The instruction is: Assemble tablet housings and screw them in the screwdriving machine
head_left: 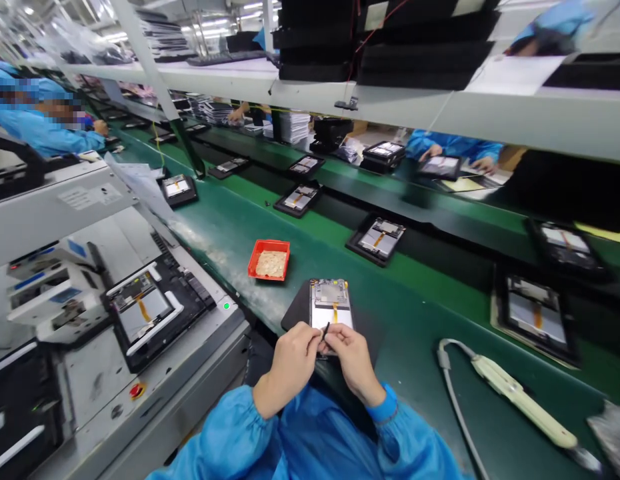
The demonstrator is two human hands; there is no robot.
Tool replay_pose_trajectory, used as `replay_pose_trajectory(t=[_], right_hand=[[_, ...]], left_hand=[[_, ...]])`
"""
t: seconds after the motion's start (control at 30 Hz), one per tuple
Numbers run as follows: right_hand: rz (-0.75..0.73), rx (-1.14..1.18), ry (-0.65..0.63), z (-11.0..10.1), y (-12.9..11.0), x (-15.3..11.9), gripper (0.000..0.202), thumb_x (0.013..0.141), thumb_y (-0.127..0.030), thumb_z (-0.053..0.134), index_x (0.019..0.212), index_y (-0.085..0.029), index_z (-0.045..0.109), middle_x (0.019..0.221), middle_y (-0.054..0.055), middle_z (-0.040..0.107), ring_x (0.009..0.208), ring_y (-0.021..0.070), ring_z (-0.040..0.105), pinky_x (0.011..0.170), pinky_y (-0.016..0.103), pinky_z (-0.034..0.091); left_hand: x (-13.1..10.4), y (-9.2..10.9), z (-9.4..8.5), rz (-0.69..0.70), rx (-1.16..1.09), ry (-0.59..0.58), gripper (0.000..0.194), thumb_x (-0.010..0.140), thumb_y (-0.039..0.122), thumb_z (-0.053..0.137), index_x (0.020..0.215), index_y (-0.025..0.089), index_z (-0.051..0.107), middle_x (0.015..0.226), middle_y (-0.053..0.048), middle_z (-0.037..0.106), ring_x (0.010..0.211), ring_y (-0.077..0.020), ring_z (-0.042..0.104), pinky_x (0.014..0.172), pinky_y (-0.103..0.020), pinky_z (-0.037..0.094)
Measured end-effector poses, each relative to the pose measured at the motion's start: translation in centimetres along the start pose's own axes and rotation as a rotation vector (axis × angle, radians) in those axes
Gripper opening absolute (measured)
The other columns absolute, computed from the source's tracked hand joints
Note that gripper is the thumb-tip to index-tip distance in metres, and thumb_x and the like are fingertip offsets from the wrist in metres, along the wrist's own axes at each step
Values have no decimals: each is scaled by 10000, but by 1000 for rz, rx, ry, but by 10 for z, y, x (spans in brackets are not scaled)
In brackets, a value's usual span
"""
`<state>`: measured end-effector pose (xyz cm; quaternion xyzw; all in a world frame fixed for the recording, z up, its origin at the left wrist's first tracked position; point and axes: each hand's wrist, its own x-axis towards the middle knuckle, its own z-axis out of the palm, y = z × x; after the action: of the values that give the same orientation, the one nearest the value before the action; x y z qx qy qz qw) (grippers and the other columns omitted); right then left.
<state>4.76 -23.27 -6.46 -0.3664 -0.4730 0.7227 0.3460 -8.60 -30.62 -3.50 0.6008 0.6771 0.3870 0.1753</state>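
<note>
Your left hand (pixel 291 357) and right hand (pixel 356 359) pinch a black strip (pixel 327 329), apparently unattached, over an open-backed tablet (pixel 332 294).

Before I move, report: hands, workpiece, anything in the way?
Left hand, right hand meeting at small black strip, exact grip unclear. Opened device beneath, near end partly covered. Red tray off left, clear of both.

Bright red tray (pixel 252 269), green tabletop (pixel 410 320), plain light-blue sleeves (pixel 230 427), cream-coloured handheld tool (pixel 523 399), orange ribbon strip (pixel 335 312).
</note>
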Motion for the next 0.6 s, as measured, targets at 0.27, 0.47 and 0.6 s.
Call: replay_pose_trajectory(t=[0.27, 0.47, 0.6], right_hand=[[-82, -167, 0, 1, -2, -9, 144, 838, -309, 677, 809, -173, 636, 676, -8, 645, 654, 155, 647, 667, 283, 528], [-84, -240, -28, -2, -2, -11, 98, 859, -270, 620, 818, -181, 621, 691, -2, 647, 677, 166, 657, 677, 287, 521], [-68, -253, -54, -2, -7, -12, 97, 864, -278, 617, 837, -185, 621, 687, -1, 660, 677, 159, 650, 682, 281, 514]], left_hand=[[-8, -4, 4, 115, 210, -70, 245, 976, 131, 409, 930, 185, 644, 851, -45, 622, 780, -191, 614, 702, -314, 497], [-7, -7, 6, 145, 240, -95, 254, 978, 133, 397, 920, 201, 635, 838, -35, 631, 750, -177, 625, 678, -291, 487], [-7, -11, 7, 123, 237, -65, 235, 972, 163, 418, 899, 206, 637, 814, -30, 643, 727, -175, 639, 668, -286, 481]])
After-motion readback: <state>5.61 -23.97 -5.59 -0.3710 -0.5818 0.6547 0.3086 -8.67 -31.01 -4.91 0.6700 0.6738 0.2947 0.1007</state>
